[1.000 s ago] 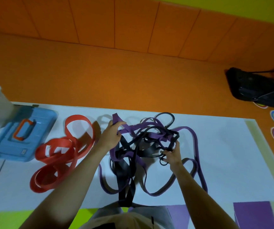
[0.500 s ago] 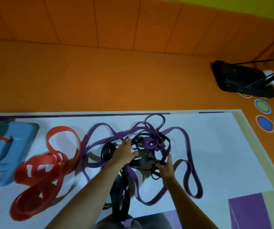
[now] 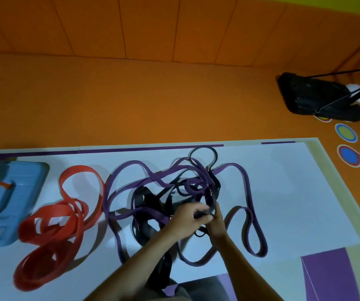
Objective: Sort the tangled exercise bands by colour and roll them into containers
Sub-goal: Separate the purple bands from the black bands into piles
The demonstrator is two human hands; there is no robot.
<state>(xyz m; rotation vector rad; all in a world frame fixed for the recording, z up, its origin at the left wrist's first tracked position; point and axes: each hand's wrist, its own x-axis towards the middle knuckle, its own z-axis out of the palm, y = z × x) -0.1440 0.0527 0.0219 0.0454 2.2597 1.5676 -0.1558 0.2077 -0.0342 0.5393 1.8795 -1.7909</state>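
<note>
The left hand [image 3: 185, 217] and right hand [image 3: 217, 224] meet at lower centre, both pinching a black band [image 3: 142, 196] inside the tangle with the purple bands [image 3: 246, 185], probably to tease it free. The red bands [image 3: 66, 216] lie sorted apart at lower left, beside the blue case [image 3: 29, 192].

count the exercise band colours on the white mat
3. Red bands lie apart at left, beside the blue case. Purple bands and black bands tangle mid-mat, under the left hand and right hand, which grip black ones. Another colour could be buried.
</note>
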